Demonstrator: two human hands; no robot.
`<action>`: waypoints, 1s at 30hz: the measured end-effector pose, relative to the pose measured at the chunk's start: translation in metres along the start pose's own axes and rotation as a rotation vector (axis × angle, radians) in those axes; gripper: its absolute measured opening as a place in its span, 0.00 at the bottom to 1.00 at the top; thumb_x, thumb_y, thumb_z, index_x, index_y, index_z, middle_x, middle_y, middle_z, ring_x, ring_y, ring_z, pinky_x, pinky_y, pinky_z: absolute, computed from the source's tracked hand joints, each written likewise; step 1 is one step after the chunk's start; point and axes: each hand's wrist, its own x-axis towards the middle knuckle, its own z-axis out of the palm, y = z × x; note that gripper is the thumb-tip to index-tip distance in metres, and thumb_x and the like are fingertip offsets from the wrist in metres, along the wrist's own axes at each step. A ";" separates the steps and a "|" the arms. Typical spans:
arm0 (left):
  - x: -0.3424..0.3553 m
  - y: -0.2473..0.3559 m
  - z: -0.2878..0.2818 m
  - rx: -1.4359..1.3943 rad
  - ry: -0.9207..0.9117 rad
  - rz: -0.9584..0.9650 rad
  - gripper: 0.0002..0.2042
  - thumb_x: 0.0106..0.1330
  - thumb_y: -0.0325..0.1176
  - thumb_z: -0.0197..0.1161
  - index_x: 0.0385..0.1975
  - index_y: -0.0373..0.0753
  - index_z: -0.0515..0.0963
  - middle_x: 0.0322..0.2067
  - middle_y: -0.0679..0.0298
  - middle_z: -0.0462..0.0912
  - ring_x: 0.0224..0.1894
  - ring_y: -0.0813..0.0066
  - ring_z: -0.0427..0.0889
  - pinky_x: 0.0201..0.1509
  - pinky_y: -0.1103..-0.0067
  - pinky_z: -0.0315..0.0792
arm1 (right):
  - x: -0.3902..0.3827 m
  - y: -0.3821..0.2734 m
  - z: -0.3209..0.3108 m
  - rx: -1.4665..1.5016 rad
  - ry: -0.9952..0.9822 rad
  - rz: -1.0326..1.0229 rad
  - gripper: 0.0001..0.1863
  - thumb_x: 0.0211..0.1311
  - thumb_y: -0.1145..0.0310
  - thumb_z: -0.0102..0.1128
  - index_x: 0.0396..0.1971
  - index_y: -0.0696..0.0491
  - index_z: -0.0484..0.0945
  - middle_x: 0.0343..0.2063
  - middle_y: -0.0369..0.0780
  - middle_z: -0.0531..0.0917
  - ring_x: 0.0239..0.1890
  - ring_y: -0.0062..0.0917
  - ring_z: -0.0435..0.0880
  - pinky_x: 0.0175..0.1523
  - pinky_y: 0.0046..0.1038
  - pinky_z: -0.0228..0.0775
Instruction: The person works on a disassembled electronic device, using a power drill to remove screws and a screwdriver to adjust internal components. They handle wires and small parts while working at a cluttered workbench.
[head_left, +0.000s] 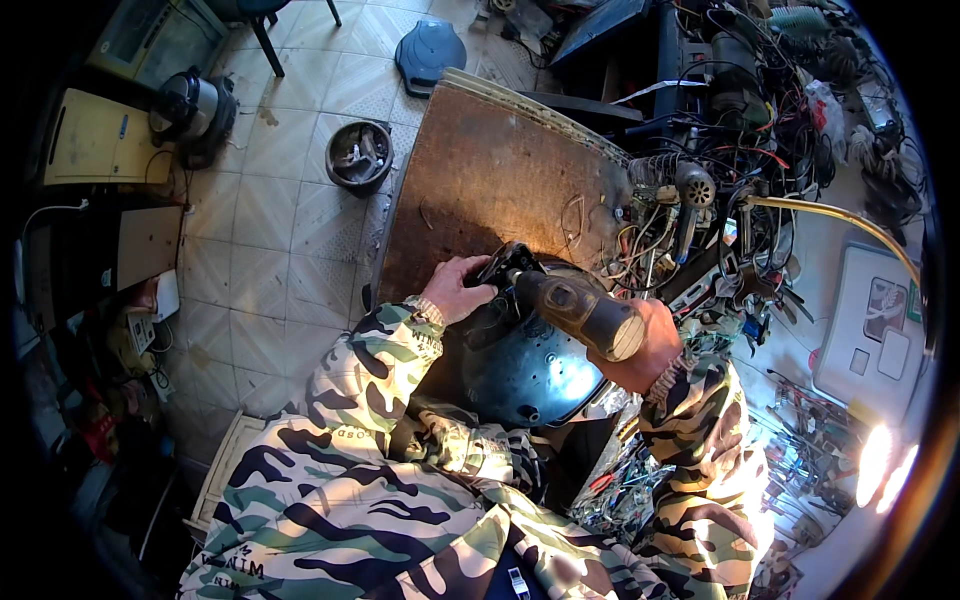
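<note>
My right hand [648, 345] is closed round a worn, dark, drill-shaped power tool [578, 308]. Its narrow front end points left, toward the black part by my other hand; whether it is a drill I cannot tell for sure. With bent fingers, my left hand [460, 288] grips the black part [508, 264], which sits at the upper edge of a rounded, shiny blue housing [520, 372]. That housing rests close in front of me, partly covered by the tool, with bright light reflecting off its right side.
Beyond my hands spreads a brown wooden tabletop [490, 160] with loose wire bits. Tangled cables and parts crowd the right, near a hair dryer [694, 190] and a white case [868, 330]. Many hand tools [790, 440] lie lower right. A bucket [359, 157] stands on the tiled floor.
</note>
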 end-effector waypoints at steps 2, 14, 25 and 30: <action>-0.002 0.011 -0.006 -0.003 0.007 -0.019 0.27 0.60 0.29 0.68 0.60 0.30 0.74 0.50 0.60 0.81 0.51 0.76 0.78 0.58 0.77 0.72 | 0.002 0.004 0.004 -0.017 -0.016 -0.002 0.12 0.44 0.66 0.70 0.31 0.52 0.84 0.25 0.44 0.85 0.30 0.41 0.86 0.38 0.35 0.80; 0.006 0.014 -0.010 -0.116 -0.106 -0.011 0.25 0.72 0.43 0.59 0.62 0.31 0.71 0.53 0.62 0.79 0.55 0.76 0.75 0.61 0.79 0.68 | -0.011 0.000 0.009 -0.031 0.045 0.049 0.12 0.47 0.61 0.70 0.30 0.51 0.85 0.25 0.48 0.85 0.32 0.46 0.86 0.39 0.39 0.81; 0.004 0.016 -0.014 -0.125 -0.117 0.032 0.24 0.75 0.45 0.55 0.60 0.31 0.73 0.49 0.65 0.79 0.53 0.77 0.74 0.60 0.80 0.67 | -0.032 0.005 0.015 0.138 0.071 -0.027 0.12 0.49 0.66 0.70 0.32 0.55 0.84 0.23 0.48 0.85 0.29 0.45 0.86 0.35 0.36 0.80; 0.006 0.005 -0.013 -0.158 -0.113 0.044 0.25 0.75 0.47 0.56 0.60 0.31 0.73 0.50 0.65 0.79 0.54 0.78 0.74 0.61 0.79 0.66 | -0.047 0.006 0.019 0.172 0.116 -0.132 0.13 0.48 0.66 0.72 0.34 0.54 0.84 0.21 0.45 0.85 0.27 0.42 0.87 0.32 0.35 0.79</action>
